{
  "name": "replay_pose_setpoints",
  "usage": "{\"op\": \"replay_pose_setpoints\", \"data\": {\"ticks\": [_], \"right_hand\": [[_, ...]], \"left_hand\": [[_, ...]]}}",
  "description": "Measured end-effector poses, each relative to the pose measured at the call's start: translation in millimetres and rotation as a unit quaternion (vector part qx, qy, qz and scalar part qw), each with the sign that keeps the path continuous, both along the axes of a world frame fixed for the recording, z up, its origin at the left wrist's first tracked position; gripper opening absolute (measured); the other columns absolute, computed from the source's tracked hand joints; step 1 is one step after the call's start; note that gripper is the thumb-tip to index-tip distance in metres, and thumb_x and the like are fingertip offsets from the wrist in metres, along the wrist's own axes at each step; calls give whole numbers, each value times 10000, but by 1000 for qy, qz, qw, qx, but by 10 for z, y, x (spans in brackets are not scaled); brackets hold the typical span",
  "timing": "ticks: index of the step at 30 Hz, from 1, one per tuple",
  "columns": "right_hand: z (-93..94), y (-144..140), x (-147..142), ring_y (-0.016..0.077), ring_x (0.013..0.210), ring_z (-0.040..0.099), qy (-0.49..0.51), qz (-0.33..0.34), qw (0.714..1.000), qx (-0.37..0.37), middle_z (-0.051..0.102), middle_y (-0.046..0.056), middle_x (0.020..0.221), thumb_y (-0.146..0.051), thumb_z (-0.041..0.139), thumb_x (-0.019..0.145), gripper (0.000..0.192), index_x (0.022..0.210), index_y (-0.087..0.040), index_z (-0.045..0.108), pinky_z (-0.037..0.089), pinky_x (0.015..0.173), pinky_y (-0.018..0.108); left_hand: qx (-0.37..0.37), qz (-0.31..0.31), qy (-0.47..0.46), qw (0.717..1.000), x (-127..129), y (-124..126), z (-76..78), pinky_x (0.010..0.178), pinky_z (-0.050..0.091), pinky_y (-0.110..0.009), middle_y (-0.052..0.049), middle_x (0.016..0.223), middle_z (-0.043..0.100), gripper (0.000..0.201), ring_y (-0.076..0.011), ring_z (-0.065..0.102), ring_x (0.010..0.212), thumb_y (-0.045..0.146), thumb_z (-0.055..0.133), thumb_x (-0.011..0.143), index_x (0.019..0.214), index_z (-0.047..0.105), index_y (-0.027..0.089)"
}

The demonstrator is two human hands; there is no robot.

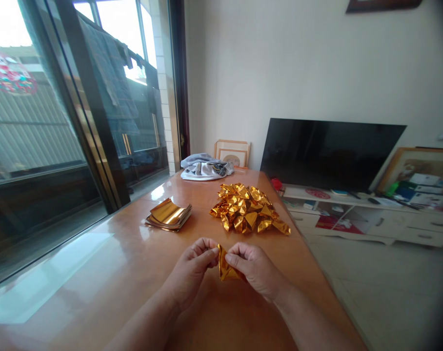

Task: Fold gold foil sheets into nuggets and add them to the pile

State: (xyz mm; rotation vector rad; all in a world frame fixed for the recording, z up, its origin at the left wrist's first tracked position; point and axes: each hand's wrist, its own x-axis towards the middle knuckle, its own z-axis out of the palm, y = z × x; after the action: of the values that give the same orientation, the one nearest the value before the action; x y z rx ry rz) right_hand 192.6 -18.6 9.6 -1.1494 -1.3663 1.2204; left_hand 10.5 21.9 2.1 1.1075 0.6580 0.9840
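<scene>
Head view, looking forward and down along a wooden table [133, 273]. Both forearms enter from the lower edge and converge near the table's middle, wrists raised slightly above the surface. The left hand [192, 268] is curled, its fingertips pinched against the left upper corner of a gold foil piece [227, 269]. The right hand [256, 268] is likewise curled, thumb and forefinger gripping the same piece along its upper right edge, the palm partly covering it. The foil piece, one in number, is thus held between the two hands, just above the tabletop and close to the near end of the table; it appears creased and partly folded, though its exact shape cannot be told.

Beyond the hands, right of centre, lies one pile of folded gold foil shapes [249, 208]; the shapes overlap too closely for an exact count, but they are well over a dozen. To the left of the pile, apart from it, rests one stack of flat gold foil sheets [169, 214], the top sheet curling upward; the number of sheets cannot be told. At the far end of the table lies one bundle of grey cloth [205, 167], with one framed picture [232, 152] leaning against the wall behind it. To the right stands one dark television screen [327, 153] on a low white cabinet [390, 222]. Glass sliding doors [60, 146] run along the left side.
</scene>
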Motion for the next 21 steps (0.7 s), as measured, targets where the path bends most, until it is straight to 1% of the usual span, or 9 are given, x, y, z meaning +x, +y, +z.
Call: {"op": "replay_pose_setpoints", "data": {"ticks": [3, 8, 11, 16, 21], "right_hand": [[-4, -2, 1, 87, 589, 388, 6, -3, 1000, 1, 496, -55, 639, -416, 696, 874, 289, 787, -153, 613, 315, 548, 227], [-22, -7, -17, 101, 638, 480, 49, -6, 999, -10, 584, -26, 717, -380, 716, 859, 243, 847, -152, 632, 383, 598, 234], [-27, -10, -36, 103, 616, 498, 68, -8, 997, -21, 603, -23, 717, -390, 722, 852, 257, 883, -153, 630, 391, 571, 233], [-34, -5, -39, 108, 617, 520, 45, -26, 999, -3, 611, -17, 703, -404, 717, 857, 269, 846, -148, 635, 406, 568, 234], [0, -29, -32, 118, 633, 534, 34, -16, 999, 6, 621, -7, 715, -397, 696, 878, 259, 846, -145, 646, 430, 590, 248]], "left_hand": [[-3, -10, 4, 1000, -8, 5, -3, 718, 363, -264, 0, 762, 563, 186, -132, 472, 731, 336, 735, 842, 861, 661, 166], [26, 5, 33, 999, -11, 14, -8, 714, 367, -262, -3, 760, 557, 194, -132, 456, 732, 339, 720, 856, 834, 657, 156], [38, 1, 50, 998, 11, -4, -2, 721, 377, -262, 0, 757, 565, 196, -132, 469, 730, 338, 721, 856, 826, 648, 158], [19, -12, 59, 998, 51, -45, 12, 715, 390, -260, 6, 756, 591, 204, -130, 500, 712, 331, 744, 824, 808, 624, 167], [25, -10, 62, 998, 41, -42, 10, 705, 388, -253, 11, 714, 568, 159, -125, 480, 697, 292, 719, 823, 787, 640, 159]]}}
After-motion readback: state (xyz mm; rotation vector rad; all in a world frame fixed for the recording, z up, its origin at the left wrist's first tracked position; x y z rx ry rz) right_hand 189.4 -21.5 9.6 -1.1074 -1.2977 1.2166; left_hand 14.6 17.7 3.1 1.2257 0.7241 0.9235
